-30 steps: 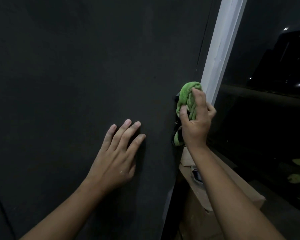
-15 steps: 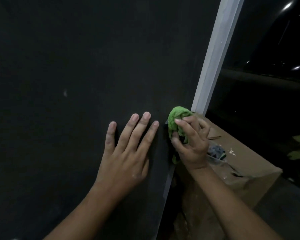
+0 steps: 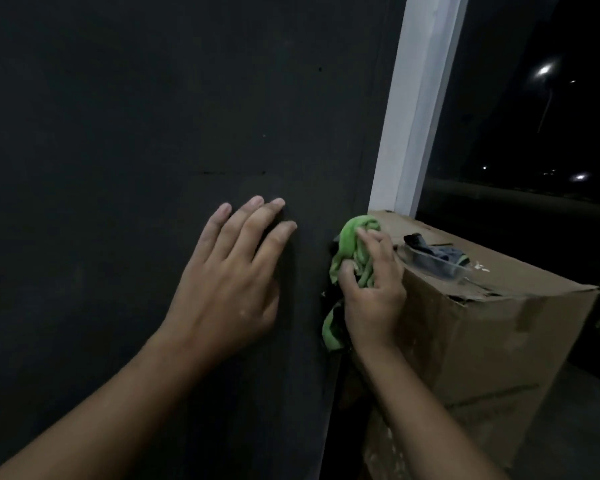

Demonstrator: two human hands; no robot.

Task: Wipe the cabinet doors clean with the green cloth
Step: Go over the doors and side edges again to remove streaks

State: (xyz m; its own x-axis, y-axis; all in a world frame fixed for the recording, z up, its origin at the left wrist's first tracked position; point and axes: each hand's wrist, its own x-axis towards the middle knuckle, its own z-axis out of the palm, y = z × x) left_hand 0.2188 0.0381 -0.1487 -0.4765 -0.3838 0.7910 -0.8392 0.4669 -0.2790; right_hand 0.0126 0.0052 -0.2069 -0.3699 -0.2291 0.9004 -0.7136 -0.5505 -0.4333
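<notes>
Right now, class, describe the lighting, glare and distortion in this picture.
Head view: dim, the door nearly black; the cloth, left hand and right hand show clearly. Head view, right side: lights flare against darkness; the post leans from wide-angle distortion.

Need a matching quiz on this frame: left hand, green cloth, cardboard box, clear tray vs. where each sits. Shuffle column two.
Column A
1. left hand
2. green cloth
3. cardboard box
4. clear tray

Column B
a. on top of the cardboard box
b. flat against the dark cabinet door
c. right of the cabinet door, at the foot of the white frame
d. bunched in the right hand at the door's edge

Pairs: 1-b, 2-d, 3-c, 4-a
</notes>
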